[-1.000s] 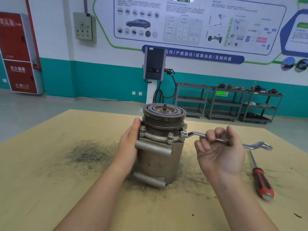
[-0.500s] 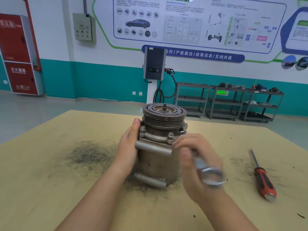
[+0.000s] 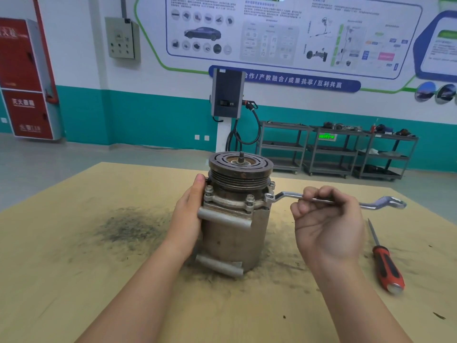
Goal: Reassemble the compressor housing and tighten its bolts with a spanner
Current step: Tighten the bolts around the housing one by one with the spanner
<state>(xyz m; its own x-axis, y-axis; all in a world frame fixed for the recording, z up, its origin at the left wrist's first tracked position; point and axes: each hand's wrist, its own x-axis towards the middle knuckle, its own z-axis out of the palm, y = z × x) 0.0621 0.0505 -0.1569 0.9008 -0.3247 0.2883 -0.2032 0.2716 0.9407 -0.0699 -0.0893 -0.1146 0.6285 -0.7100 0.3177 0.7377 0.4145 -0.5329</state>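
The compressor housing stands upright between the two hands, a dull grey metal cylinder with a scuffed, stained skin, two short smooth tubes lying across its near side, and a dark grooved pulley with a slotted round face and a small threaded shaft on top. A flanged collar rings it just under the pulley, studded with hexagonal bolts that stand up on washers. The left hand lies flat against the housing's left flank, fingers straight and pressed to the metal, the thumb reaching up beside a bolt at the collar. The right hand, palm turned up, has its fingers curled round the slim bright shank of the spanner, a polished steel offset tool. Its ring end sits over a bolt at the collar's right edge, just left of the right hand, and its other end pokes out past the hand to the right, clear of the surface. That surface is pale yellowish board, matt, smeared with a wide patch of dark gritty dust left of the left hand and finer specks around the housing's foot. Right of the right hand lies a screwdriver with a thin steel blade and a ribbed red and black handle.
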